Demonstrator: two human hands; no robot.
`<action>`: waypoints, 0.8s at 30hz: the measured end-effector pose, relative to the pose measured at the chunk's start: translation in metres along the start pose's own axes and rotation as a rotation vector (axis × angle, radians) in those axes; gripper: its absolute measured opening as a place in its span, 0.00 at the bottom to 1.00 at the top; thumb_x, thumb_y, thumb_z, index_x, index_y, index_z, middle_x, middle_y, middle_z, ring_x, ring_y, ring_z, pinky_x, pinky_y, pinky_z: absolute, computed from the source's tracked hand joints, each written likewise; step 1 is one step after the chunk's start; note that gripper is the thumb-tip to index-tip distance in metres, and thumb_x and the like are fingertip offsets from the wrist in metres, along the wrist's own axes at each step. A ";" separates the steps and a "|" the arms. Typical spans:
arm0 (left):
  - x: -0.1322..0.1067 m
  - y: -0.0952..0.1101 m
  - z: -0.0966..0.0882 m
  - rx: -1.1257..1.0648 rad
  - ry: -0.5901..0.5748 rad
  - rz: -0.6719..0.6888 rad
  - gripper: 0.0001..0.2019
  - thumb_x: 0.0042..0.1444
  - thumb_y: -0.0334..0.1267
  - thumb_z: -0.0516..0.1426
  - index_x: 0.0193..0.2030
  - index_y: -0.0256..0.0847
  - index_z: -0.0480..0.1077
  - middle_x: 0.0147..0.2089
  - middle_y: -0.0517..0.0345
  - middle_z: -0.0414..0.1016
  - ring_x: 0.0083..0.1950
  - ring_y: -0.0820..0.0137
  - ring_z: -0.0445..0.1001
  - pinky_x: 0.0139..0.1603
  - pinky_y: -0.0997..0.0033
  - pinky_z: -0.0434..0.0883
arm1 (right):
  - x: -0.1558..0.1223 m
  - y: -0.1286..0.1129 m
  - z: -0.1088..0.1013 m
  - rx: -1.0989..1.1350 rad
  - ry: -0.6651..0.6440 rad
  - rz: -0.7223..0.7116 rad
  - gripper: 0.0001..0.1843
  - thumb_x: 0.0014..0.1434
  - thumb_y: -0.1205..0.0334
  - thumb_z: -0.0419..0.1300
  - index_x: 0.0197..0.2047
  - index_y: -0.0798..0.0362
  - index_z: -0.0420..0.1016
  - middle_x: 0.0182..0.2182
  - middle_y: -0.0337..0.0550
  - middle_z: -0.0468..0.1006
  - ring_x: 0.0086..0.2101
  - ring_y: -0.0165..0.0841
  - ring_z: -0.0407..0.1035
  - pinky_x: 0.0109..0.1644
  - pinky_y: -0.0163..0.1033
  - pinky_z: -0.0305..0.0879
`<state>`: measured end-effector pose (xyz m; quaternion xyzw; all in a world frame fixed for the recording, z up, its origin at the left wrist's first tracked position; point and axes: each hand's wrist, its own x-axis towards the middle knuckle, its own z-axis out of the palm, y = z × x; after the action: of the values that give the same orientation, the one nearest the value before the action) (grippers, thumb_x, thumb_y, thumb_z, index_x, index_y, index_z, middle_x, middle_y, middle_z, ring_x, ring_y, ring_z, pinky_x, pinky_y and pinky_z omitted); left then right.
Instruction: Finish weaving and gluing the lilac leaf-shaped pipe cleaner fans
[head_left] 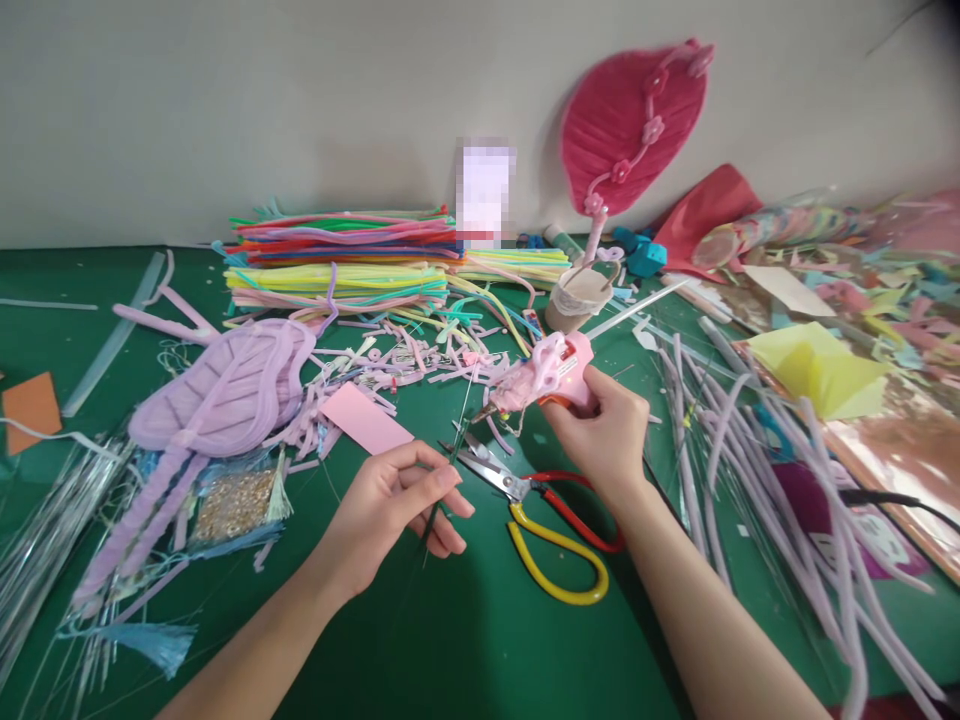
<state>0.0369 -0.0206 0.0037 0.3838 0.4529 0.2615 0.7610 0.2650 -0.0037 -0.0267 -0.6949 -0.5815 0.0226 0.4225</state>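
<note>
My right hand (600, 425) grips a pink hot glue gun (544, 375), its nozzle pointing left and down toward the green tabletop (450, 640). My left hand (397, 500) is closed in a pinch on a thin dark green wire (459, 425) that runs up toward the nozzle. Scissors (551, 520) with red and yellow handles lie on the table between my two hands, blades pointing left.
A lilac pipe-cleaner leaf (225, 390) lies at left beside a pink card (365, 418). Stacked coloured pipe cleaners (345, 255) sit at the back by a paper cup (576, 298) and a red leaf (634, 125) against the wall. Lilac stems (750, 470) and paper scraps (817, 370) crowd the right.
</note>
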 end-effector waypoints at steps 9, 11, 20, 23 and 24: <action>0.000 -0.002 -0.001 0.000 -0.011 0.006 0.12 0.55 0.44 0.62 0.32 0.37 0.68 0.27 0.59 0.79 0.20 0.71 0.77 0.18 0.79 0.72 | 0.001 0.000 0.000 0.003 0.008 -0.002 0.20 0.42 0.65 0.60 0.18 0.49 0.47 0.16 0.28 0.51 0.20 0.25 0.46 0.24 0.34 0.45; 0.000 -0.001 0.000 -0.002 -0.008 0.002 0.13 0.54 0.44 0.63 0.31 0.37 0.68 0.27 0.58 0.79 0.20 0.71 0.77 0.18 0.79 0.71 | 0.001 -0.001 -0.001 -0.001 0.009 -0.004 0.20 0.43 0.65 0.59 0.18 0.49 0.47 0.16 0.28 0.51 0.20 0.25 0.46 0.24 0.34 0.45; -0.001 0.000 0.000 0.016 -0.005 0.000 0.12 0.54 0.45 0.62 0.31 0.37 0.68 0.27 0.58 0.79 0.20 0.70 0.77 0.19 0.78 0.72 | 0.001 -0.002 -0.002 -0.007 0.004 0.002 0.19 0.43 0.65 0.60 0.18 0.49 0.47 0.15 0.28 0.51 0.19 0.25 0.46 0.23 0.34 0.45; 0.000 -0.002 0.000 0.013 -0.009 0.000 0.13 0.55 0.45 0.62 0.31 0.37 0.68 0.27 0.58 0.79 0.20 0.70 0.77 0.19 0.78 0.72 | 0.001 -0.002 -0.002 -0.008 0.003 -0.002 0.20 0.43 0.64 0.60 0.18 0.49 0.47 0.15 0.28 0.51 0.19 0.25 0.46 0.23 0.34 0.45; 0.000 -0.002 0.000 0.011 -0.010 -0.003 0.13 0.55 0.45 0.62 0.32 0.37 0.68 0.27 0.58 0.79 0.21 0.70 0.77 0.19 0.78 0.72 | 0.001 -0.002 -0.002 -0.008 0.003 -0.003 0.20 0.43 0.64 0.60 0.18 0.49 0.47 0.15 0.28 0.51 0.19 0.25 0.46 0.23 0.34 0.45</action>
<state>0.0370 -0.0216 0.0021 0.3886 0.4510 0.2562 0.7616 0.2645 -0.0041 -0.0234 -0.6958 -0.5818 0.0188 0.4209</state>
